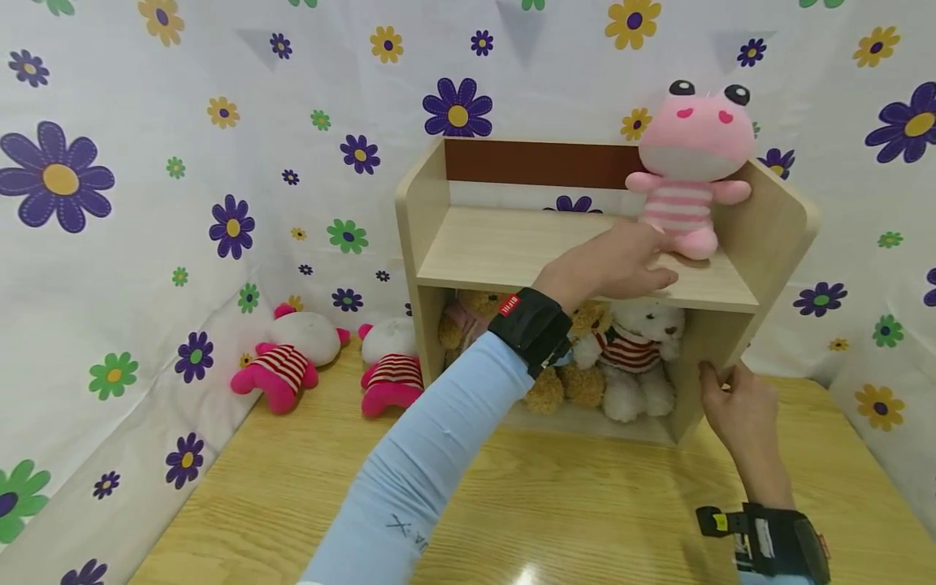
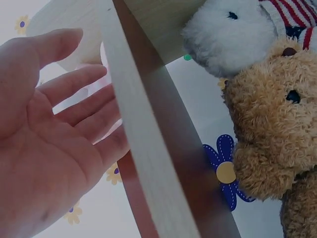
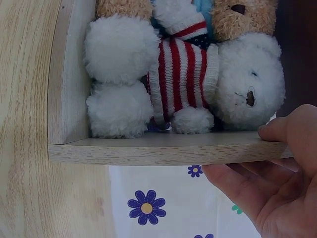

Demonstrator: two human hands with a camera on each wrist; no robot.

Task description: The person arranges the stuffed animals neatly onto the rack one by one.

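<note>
A pink frog plush (image 1: 695, 138) with a striped body sits at the right end of the upper shelf (image 1: 504, 244) of a small wooden bookshelf. My left hand (image 1: 621, 262) is over that shelf's front edge, close to the frog's feet. In the left wrist view its fingers (image 2: 84, 101) stretch out loosely, partly behind the board. My right hand (image 1: 742, 410) holds the bookshelf's right side panel (image 3: 163, 152), thumb on the inner face and fingers outside. In the lower compartment sit a white bear (image 3: 250, 82) in a red-striped sweater and brown bears (image 2: 277, 119), partly hidden by my left arm.
Two pink-and-white plush toys in striped tops, one farther left (image 1: 288, 357) and one beside the bookshelf (image 1: 392, 366), lie on the wooden table (image 1: 570, 496). A white flower-patterned cloth (image 1: 292, 106) hangs behind and along both sides.
</note>
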